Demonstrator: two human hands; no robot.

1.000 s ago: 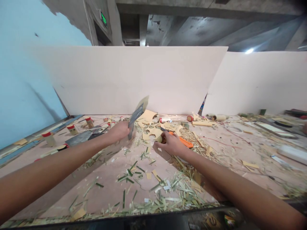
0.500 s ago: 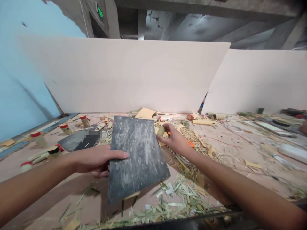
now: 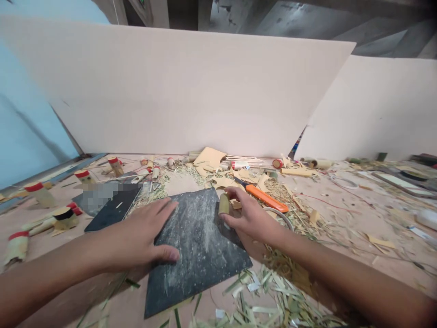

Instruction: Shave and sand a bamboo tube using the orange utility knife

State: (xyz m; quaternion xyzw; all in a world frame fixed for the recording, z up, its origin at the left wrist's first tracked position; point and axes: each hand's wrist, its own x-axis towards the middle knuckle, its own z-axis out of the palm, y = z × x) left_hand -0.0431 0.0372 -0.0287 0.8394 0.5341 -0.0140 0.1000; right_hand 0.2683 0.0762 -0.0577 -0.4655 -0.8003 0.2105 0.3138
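A thin dark sheet (image 3: 193, 246), streaked with pale dust, lies on the worktable in front of me. My left hand (image 3: 150, 230) rests on the left part of the sheet, thumb apart from the stretched fingers, holding nothing. Between the thumb and fingers of my right hand (image 3: 251, 212) is a short greenish bamboo tube (image 3: 224, 204), upright or slightly tilted over the sheet's right edge. Just beyond that hand lies an orange utility knife (image 3: 266, 198) among yellow cut scraps (image 3: 210, 158).
Green shavings (image 3: 273, 296) cover the near side. Red-topped bamboo pieces (image 3: 40, 194) and a black phone-like slab (image 3: 114, 207) are on the left. A tall pale panel (image 3: 177, 95) stands behind. Thin wires (image 3: 327, 200) run across the right.
The dark sheet has gone from being held tilted above the table to lying down. My left hand has released its edge and spread on top. The bamboo tube stays in my right hand.
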